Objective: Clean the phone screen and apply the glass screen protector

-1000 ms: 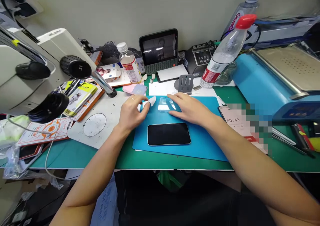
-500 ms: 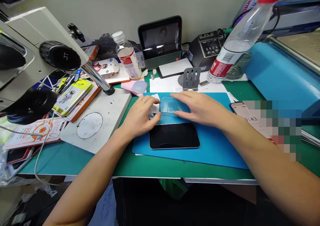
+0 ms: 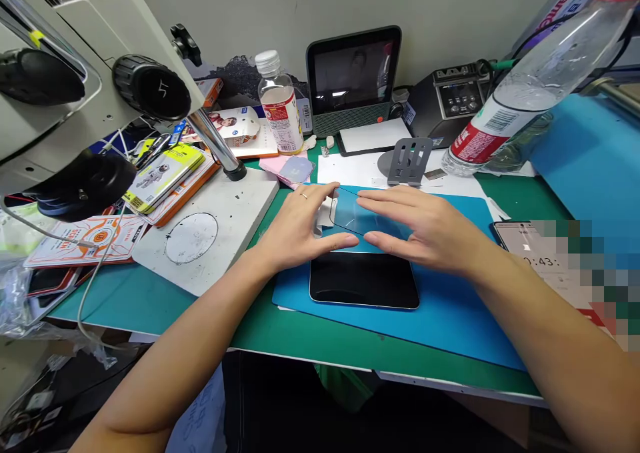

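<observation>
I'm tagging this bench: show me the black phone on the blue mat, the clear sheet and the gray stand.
Black phone point(image 3: 364, 281), head view: middle of screen.
Clear sheet point(image 3: 352, 213), head view: visible middle.
Gray stand point(image 3: 409, 167), head view: slotted upright plate.

I see the desk point(image 3: 310, 333) well lit, glare on the smart display point(image 3: 354, 73), upper centre; blocky pixelation, right.

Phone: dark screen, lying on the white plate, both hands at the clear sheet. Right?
One thing off: the phone lies on the blue mat, as the head view shows. Its screen is dark, and the left hand and right hand are at the clear sheet.
</observation>
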The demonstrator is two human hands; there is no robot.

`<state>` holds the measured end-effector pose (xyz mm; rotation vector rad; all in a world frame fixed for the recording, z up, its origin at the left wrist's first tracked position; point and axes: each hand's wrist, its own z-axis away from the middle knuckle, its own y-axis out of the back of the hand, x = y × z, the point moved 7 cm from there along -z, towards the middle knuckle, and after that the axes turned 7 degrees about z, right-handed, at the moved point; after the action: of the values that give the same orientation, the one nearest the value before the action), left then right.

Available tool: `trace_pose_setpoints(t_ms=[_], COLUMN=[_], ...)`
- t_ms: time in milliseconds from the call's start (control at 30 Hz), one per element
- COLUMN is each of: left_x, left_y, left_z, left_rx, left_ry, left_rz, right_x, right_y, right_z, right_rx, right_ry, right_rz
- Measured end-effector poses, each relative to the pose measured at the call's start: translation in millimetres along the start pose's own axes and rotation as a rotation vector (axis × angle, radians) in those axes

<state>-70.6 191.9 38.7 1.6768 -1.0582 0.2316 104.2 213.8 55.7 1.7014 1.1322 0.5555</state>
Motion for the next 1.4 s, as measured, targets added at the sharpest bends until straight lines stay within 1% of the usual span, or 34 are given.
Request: trace_pose_setpoints(t_ms=[200, 367, 467, 600, 700, 800, 900, 1000, 1167, 1333, 1400], left_x=[-4, 1, 5, 9, 10, 12, 19, 26, 40, 41, 41], left_y=[-4, -4, -1, 1, 5, 11, 15, 17, 18, 13, 9], left_z=[0, 1, 0, -1, 1, 4, 5, 5, 9, 8, 8], left_rx=[0.009, 0.092, 0.134, 0.171, 0.224, 0.282, 0.303, 0.286, 0.262, 0.199, 0.167], left_ry=[0.03, 0.023, -0.012, -0.078, -0.12, -0.166, -0.231, -0.284, -0.377, -0.348, -0.345], left_rz=[0.185, 0.389, 0.488, 0.607, 0.572, 0.469, 0.346, 0.246, 0.17, 0.061, 0.058], right_x=[-2, -7, -9, -11, -11, -11, -11, -11, -17, -19, -18], right_y=[1, 5, 10, 14, 16, 17, 19, 21, 25, 24, 21], right_z=[0, 0, 0, -1, -2, -2, -1, 1, 2, 1, 1], right_rx=[0.029, 0.083, 0.13, 0.154, 0.163, 0.164, 0.186, 0.214, 0.232, 0.247, 0.251], right_ry=[-0.011, 0.003, 0.005, 0.035, 0.05, 0.056, 0.056, 0.06, 0.076, 0.116, 0.108], right_rz=[-0.03, -0.061, -0.106, -0.139, -0.111, -0.08, -0.083, -0.104, -0.143, -0.169, -0.168])
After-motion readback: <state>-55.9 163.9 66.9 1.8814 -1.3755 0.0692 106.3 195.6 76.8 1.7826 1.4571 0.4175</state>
